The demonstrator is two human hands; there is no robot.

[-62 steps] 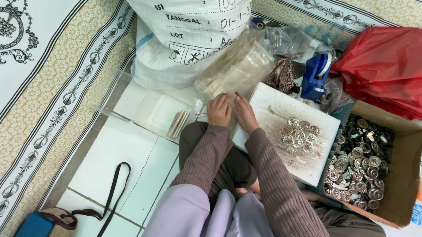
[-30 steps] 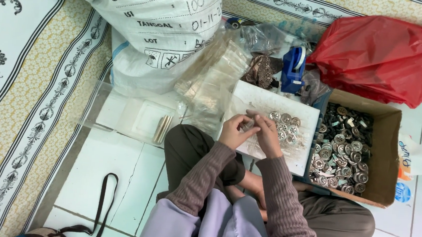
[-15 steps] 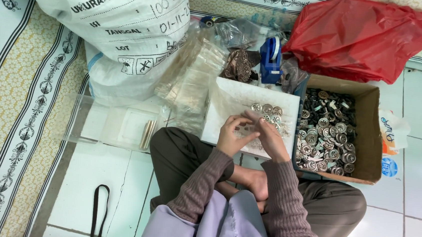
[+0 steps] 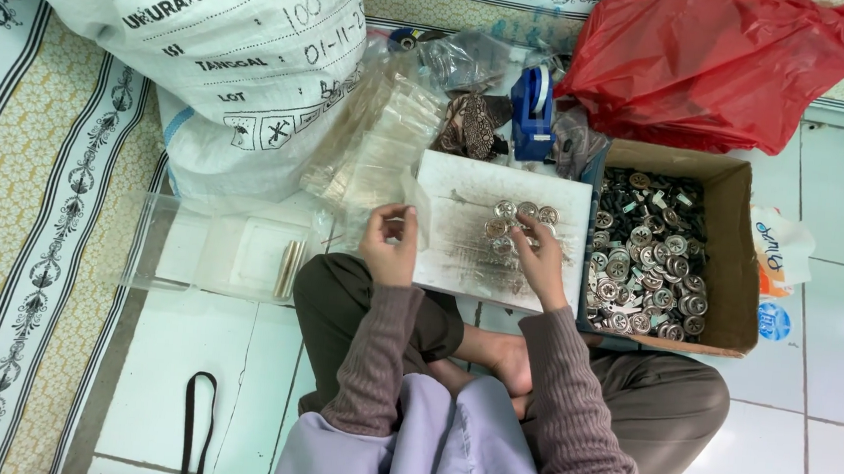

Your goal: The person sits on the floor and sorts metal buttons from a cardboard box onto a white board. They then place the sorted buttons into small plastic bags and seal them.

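Metal buttons (image 4: 518,223) under right hand (image 4: 543,262), mid-board (image 4: 460,260).

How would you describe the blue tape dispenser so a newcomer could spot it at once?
Start at the big red plastic bag at the top right. Just left of its lower edge, above the white work board, stands the blue tape dispenser. It is the only solid blue upright thing among clear plastic packets and dull metal pieces.
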